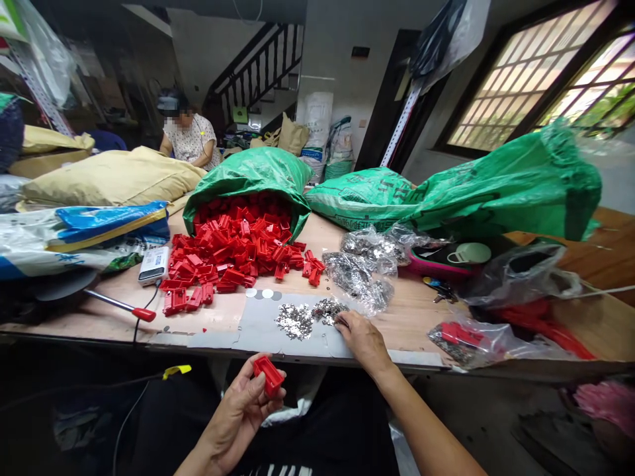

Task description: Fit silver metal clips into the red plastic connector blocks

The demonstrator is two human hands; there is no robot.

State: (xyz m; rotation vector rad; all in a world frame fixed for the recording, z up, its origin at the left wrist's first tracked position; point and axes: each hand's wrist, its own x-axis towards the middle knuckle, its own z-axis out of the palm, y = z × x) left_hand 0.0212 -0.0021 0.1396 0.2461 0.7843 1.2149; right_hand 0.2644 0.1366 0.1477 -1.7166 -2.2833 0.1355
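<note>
My left hand [247,403] is closed round a red plastic housing [268,375], a small open box shape, held over my lap just in front of the table edge. My right hand [364,337] rests at the table with its fingertips pinched together at a pile of darker small metal parts [328,311]. Whatever lies between those fingertips is hidden. Beside that pile, a spread of shiny small metal pieces [295,321] lies on a grey sheet [258,330]. A large heap of red plastic housings [238,248] spills from a green sack [258,168] beyond.
Clear bags of metal parts [360,281] lie right of the heap. Green sacks [476,192] stretch along the right. A white power bank [153,264] and a red-tipped lever [141,313] are at left. Behind the sacks sits another person [191,139].
</note>
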